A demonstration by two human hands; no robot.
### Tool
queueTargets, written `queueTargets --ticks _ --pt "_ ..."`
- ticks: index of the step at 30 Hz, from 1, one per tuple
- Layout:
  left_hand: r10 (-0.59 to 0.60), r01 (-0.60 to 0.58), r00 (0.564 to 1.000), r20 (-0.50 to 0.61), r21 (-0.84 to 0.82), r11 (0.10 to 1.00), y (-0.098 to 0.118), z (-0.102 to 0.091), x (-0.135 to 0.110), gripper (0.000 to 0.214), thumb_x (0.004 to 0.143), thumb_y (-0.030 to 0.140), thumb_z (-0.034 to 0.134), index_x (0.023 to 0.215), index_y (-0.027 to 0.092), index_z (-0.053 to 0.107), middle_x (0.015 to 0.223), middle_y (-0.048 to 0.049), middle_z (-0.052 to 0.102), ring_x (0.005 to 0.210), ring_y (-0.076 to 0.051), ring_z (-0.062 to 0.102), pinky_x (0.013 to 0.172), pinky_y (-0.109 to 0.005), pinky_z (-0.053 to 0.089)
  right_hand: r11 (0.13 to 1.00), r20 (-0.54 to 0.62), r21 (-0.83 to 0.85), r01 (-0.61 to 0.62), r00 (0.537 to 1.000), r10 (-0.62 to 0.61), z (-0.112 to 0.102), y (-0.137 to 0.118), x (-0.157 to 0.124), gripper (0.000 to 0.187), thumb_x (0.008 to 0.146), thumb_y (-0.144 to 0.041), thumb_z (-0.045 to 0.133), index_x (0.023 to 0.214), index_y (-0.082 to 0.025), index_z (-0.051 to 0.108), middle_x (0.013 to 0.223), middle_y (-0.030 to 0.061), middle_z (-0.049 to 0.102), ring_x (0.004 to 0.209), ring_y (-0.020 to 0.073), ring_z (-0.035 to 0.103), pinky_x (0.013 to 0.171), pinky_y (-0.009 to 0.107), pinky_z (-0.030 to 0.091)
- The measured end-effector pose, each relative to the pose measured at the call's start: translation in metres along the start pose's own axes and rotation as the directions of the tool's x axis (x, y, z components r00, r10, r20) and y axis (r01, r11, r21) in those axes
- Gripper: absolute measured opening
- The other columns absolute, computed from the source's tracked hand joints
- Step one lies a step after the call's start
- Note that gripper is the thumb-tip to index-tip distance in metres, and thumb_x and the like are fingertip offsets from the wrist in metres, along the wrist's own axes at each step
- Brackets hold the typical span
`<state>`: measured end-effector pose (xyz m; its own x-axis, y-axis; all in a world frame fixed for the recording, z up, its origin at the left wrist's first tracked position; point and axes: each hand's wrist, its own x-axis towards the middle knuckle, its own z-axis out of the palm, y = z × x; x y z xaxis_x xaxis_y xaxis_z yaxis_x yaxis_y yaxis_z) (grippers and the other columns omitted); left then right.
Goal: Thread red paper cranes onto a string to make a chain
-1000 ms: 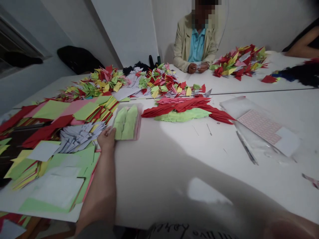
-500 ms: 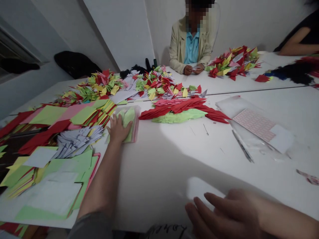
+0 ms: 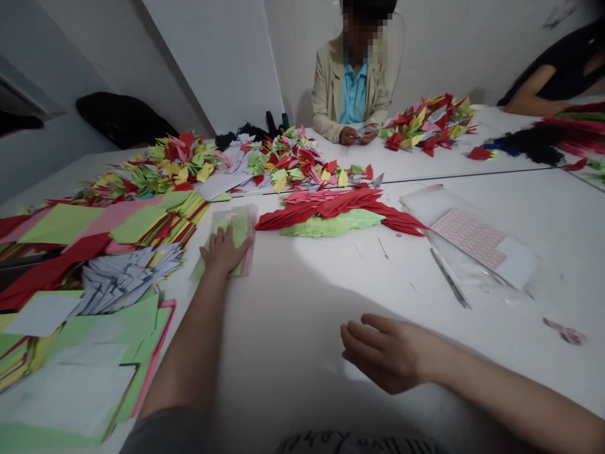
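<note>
Head view, left hand [image 3: 222, 253]: palm down, fingers spread flat, thumb out to the side; pressing on a clear plastic packet [image 3: 244, 265] with light-green paper [image 3: 240, 227] inside; not pinching it.
Packet: on the smooth white tabletop [image 3: 283, 328], beside the pleated red paper strips [image 3: 347, 205]; can't tell if edges touch; slick plastic could skid under a sideways push and knock the strips askew; hard pressure could crease the green paper.
Right hand [image 3: 382, 353]: over the tabletop, fingers loosely curled, nothing visible in them; palm hidden; can't tell if it's touching down.
Thin metal pin [image 3: 382, 248]: loose, beyond the right hand; a careless sweep could prick a finger or flick it away.
Fanned white paper slips [image 3: 127, 277]: left of the left forearm, overlapping; a snagging sleeve or elbow could scatter them.
</note>
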<state>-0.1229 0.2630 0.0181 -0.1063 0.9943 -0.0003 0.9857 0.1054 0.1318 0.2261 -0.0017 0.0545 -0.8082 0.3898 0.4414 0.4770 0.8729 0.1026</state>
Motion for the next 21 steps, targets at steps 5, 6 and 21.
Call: queueTargets --ticks 5,6,21 --pt "0.031 -0.031 0.988 -0.15 0.006 1.0 0.017 -0.016 -0.008 0.09 0.086 0.071 0.036 0.151 0.011 0.017 0.157 -0.0243 0.014 0.144 -0.042 0.015 0.107 -0.074 0.004 0.997 0.02 0.035 -0.066 0.998 0.065 -0.004 0.005 0.005 0.013 0.092 -0.016 0.052 0.08 -0.016 0.058 0.089 0.0075 0.064 0.069 0.0143 0.053 0.064 0.032 0.04" --pt "0.098 -0.095 0.974 -0.204 0.025 0.995 0.024 -0.018 -0.01 0.09 0.087 0.067 0.04 0.151 0.009 0.016 0.157 -0.0243 0.011 0.145 -0.042 0.013 0.109 -0.072 0.004 0.995 0.023 0.043 -0.089 0.996 0.089 -0.005 0.005 0.004 0.014 0.093 -0.016 0.051 0.08 -0.016 0.058 0.086 0.0065 0.063 0.067 0.0139 0.051 0.063 0.032 0.039" --pt "0.495 -0.492 0.864 -0.091 0.054 0.869 0.089 -0.03 0.006 0.042 0.095 0.034 0.035 0.122 0.02 0.064 0.113 -0.0113 0.07 0.102 -0.028 0.064 0.09 -0.036 0.045 0.979 -0.01 -0.044 -0.198 0.98 0.198 -0.008 0.007 -0.025 0.016 0.092 -0.015 0.055 0.077 -0.015 0.059 0.082 0.0072 0.065 0.073 0.0168 0.059 0.065 0.034 0.043"
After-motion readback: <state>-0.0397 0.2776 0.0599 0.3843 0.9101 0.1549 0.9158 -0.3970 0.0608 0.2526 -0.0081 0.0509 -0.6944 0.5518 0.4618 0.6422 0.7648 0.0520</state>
